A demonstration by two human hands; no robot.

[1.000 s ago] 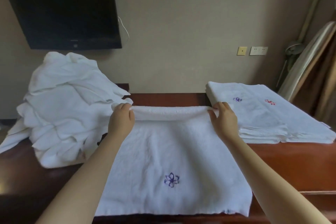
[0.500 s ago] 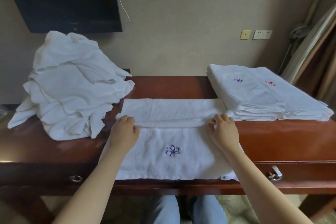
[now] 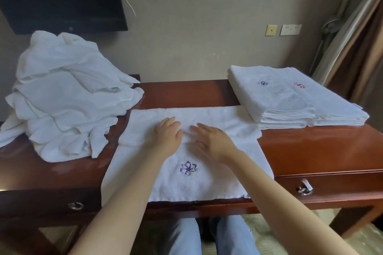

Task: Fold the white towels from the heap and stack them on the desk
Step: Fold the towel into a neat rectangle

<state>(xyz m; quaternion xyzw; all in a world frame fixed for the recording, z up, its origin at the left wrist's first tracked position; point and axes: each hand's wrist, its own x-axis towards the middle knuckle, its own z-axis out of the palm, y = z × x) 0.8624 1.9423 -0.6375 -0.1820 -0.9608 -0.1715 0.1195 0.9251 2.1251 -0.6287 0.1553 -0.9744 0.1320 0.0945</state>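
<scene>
A white towel (image 3: 217, 184) lies flat on the wooden table (image 3: 186, 93), its far edge folded over toward the person. The left hand (image 3: 169, 135) and right hand (image 3: 211, 143) rest side by side on the folded band, fingers straight and flat, gripping nothing. A heap of unfolded towels (image 3: 66, 97) sits on the left, and a stack of folded towels (image 3: 290, 99) on the right.
</scene>
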